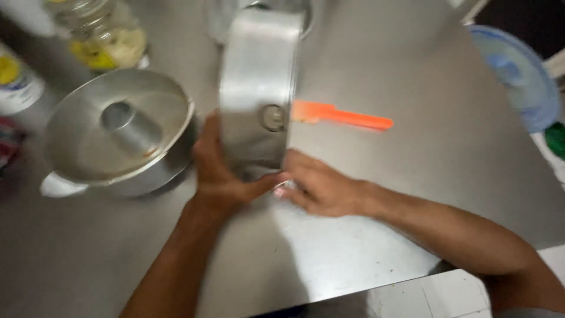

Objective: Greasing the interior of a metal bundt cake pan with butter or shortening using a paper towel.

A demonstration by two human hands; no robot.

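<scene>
The round, straight-walled metal pan (pixel 257 88) stood on edge on the steel counter (pixel 412 194), near its middle. The left hand (pixel 220 171) gripped the pan's lower wall; the right hand (pixel 318 188) touched its bottom edge, grip unclear. The silver ring-shaped tube pan (pixel 118 132) sat just left, empty. An orange silicone brush (pixel 341 115) lay to the right, partly behind the pan. Plastic bottles (pixel 106 35) stood behind.

Silver pan (pixel 256 88), silver tube mould (pixel 118 132), orange spatula (pixel 341 115), grey counter (pixel 412 70)
</scene>
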